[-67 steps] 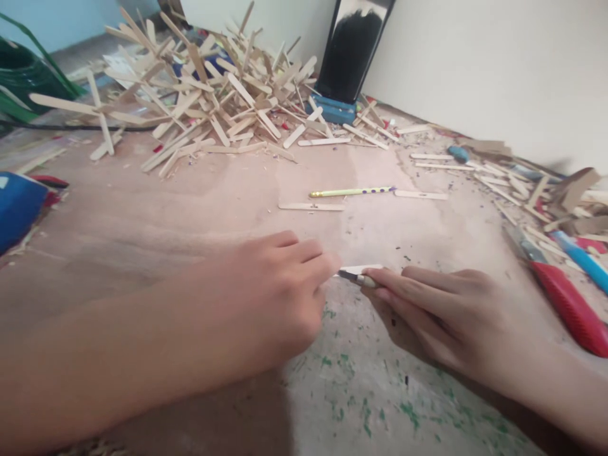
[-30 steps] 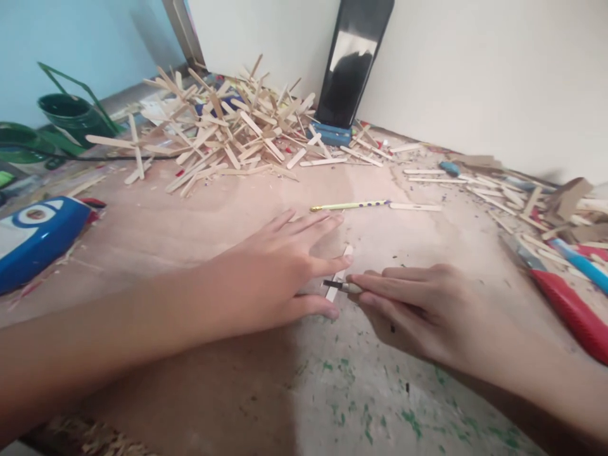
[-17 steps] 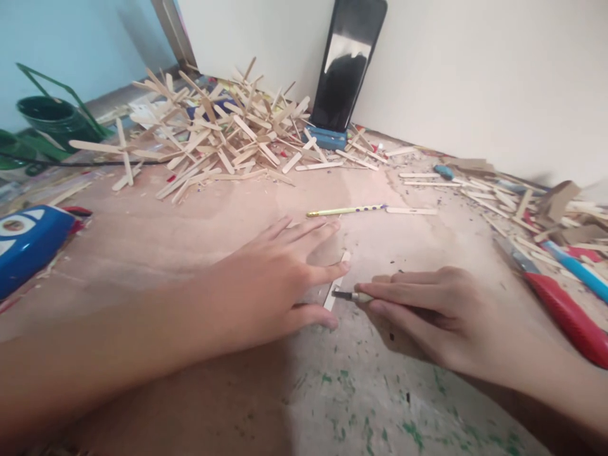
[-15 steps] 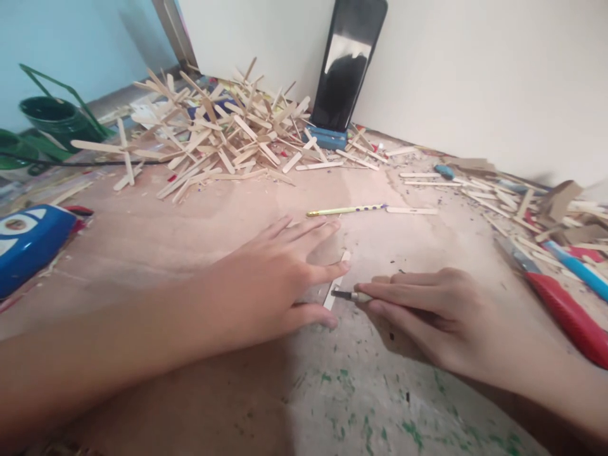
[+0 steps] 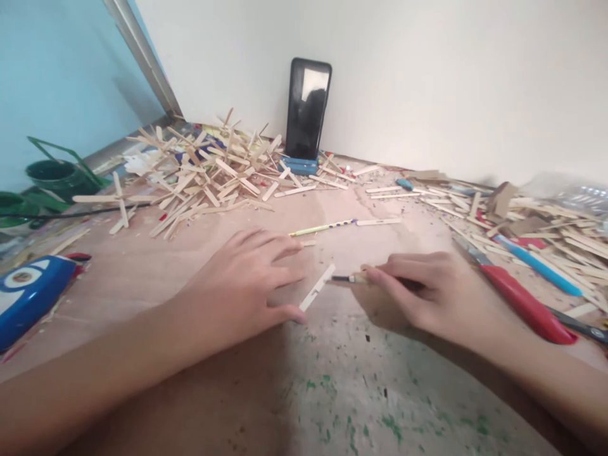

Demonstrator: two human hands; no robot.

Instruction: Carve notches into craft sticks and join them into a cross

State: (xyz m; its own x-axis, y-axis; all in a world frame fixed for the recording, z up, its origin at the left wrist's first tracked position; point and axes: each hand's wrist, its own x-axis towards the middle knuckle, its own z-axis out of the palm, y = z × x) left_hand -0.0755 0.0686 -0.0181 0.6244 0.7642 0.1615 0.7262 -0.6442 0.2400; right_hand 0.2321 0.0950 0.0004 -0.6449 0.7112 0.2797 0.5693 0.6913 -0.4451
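Note:
A notched craft stick point(image 5: 325, 278) lies slanted on the worktop in the middle. Beside it is my left hand point(image 5: 251, 275), palm down with the fingers spread; its thumb touches the stick's lower end. My right hand point(image 5: 418, 288) grips a small craft chisel point(image 5: 342, 278) by its pale handle. The dark blade points left, with its tip at the stick's upper right side. Just past my left fingertips, a second craft stick point(image 5: 308, 243) lies partly hidden. Farther back are a yellow patterned pencil point(image 5: 323, 227) and another craft stick point(image 5: 379, 222) in line with it.
A pile of craft sticks point(image 5: 213, 174) spreads at the back left. A phone point(image 5: 308, 111) stands in a blue holder point(image 5: 300, 166). On the right lie a red-handled cutter point(image 5: 527, 304), a blue pen-like tool point(image 5: 536, 265) and scissors point(image 5: 586, 326). A blue-and-white object point(image 5: 35, 288) sits left.
My left fingers have come off the stick's upper part, leaving the thumb at its lower end. The chisel tip has moved from the notch toward the upper end. The view has tilted up.

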